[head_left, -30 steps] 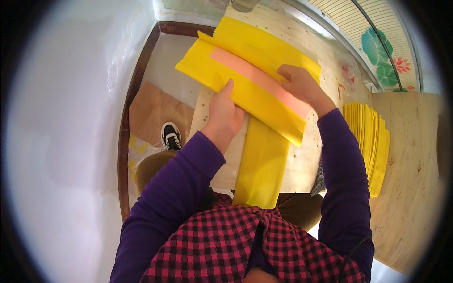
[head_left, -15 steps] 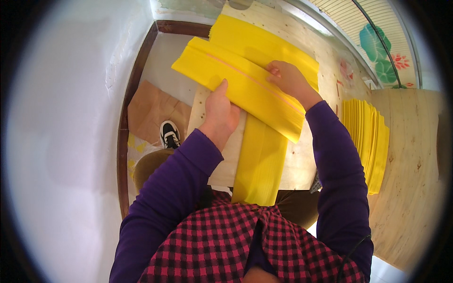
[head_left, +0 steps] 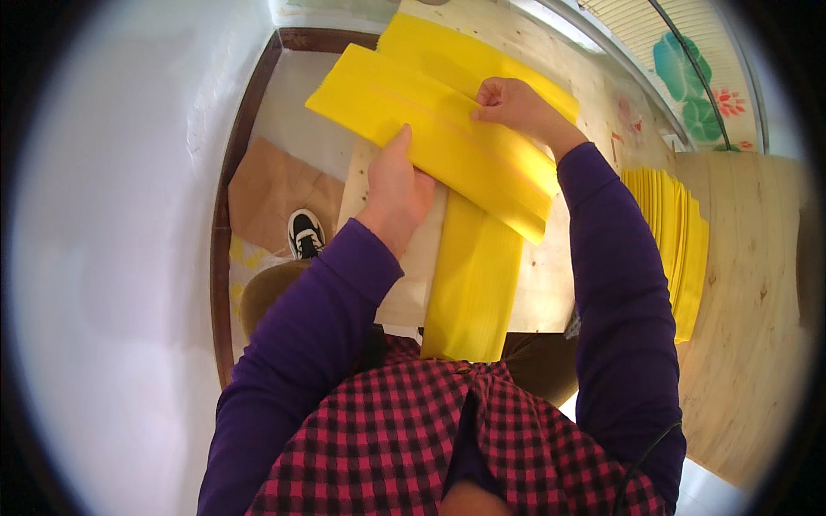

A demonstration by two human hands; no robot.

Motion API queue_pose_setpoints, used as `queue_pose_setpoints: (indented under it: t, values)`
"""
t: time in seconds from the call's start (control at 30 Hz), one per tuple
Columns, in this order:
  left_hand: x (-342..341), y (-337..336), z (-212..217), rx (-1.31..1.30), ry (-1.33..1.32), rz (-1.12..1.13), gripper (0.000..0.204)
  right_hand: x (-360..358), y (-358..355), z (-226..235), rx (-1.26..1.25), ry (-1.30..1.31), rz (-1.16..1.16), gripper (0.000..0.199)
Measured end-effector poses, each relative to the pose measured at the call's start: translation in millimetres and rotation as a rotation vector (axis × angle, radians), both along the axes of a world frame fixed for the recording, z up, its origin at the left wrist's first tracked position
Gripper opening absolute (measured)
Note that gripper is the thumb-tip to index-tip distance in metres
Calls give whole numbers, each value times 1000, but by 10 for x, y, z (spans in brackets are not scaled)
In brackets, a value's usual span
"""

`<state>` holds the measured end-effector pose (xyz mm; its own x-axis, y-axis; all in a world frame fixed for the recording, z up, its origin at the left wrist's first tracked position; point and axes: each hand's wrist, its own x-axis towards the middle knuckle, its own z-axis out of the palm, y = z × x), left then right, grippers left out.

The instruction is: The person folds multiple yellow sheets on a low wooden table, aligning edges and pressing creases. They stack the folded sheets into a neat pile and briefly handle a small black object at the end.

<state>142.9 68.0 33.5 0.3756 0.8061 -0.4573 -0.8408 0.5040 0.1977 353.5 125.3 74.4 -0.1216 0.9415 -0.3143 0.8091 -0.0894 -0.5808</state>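
Yellow sheet (head_left: 413, 120), apparently mostly folded; left hand (head_left: 398, 196) clasping lower edge, right hand (head_left: 523, 112) pinching upper edge; remaining folds uncertain

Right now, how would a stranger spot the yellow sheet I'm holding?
Find the pale wooden board beyond the checked garment. Yellow pieces lie there; the sheet is topmost, overlapping the others, with the left hand gripping its near edge.

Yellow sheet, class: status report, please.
Left hand gripping near edge. Right hand covering part of far edge, grip unclear. Yellow sheet crosses other yellow pieces.
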Motion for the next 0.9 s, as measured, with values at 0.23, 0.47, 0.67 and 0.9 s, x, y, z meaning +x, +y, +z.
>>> queue_pose_setpoints:
  t: [0.23, 0.47, 0.67, 0.9]
  values:
    - [-41, 14, 86, 54, -50, -34, 33, 2, -43, 314, -66, -171, 51, 25]
    - [-131, 48, 212, 210, -133, -125, 38, 50, -184, 538, 94, -38, 75, 32]
    - [-183, 19, 296, 315, -135, -166, 39, 3, -454, 762, -48, 206, -94, 28]
    - [-214, -40, 373, 381, -210, -235, 42, -54, -869, 852, -10, 369, -223, 22]
